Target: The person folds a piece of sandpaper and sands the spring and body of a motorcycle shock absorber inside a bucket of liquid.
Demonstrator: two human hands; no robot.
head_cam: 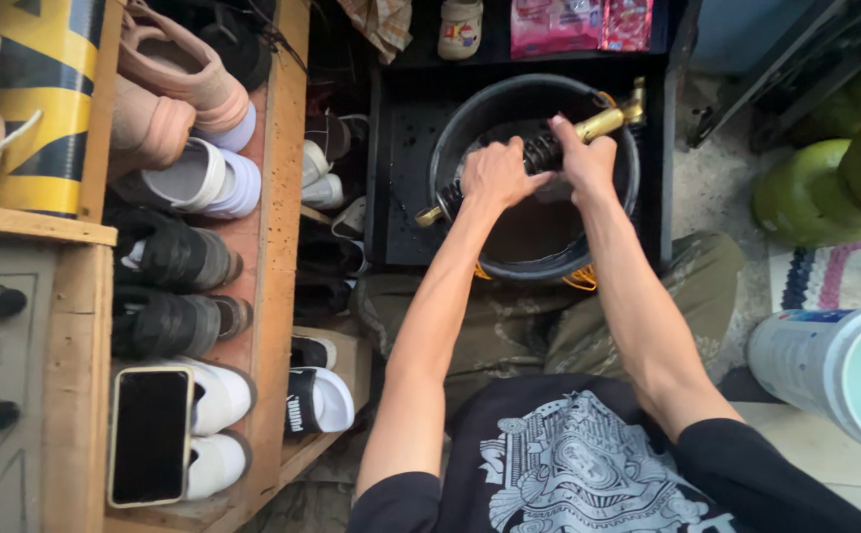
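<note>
A black bucket (460, 128) of murky brown water stands on a black tray (401, 158) in front of my knees. Over it I hold a long brass fitting (603, 121) with a dark ribbed middle and a tap-like end at the upper right. My left hand (494, 173) wraps the dark ribbed part near its lower left end. My right hand (586, 158) grips the piece just beyond, where the brass begins. Both forearms reach forward over my camouflage trousers (519, 326).
A wooden shoe rack (277, 197) at left holds several shoes and sandals, with a black phone (150, 434) lying on white shoes. A white plastic bucket (830, 365) stands at right, green containers (815, 192) behind it. A jar (460, 28) and pink packets (578, 22) sit beyond the tray.
</note>
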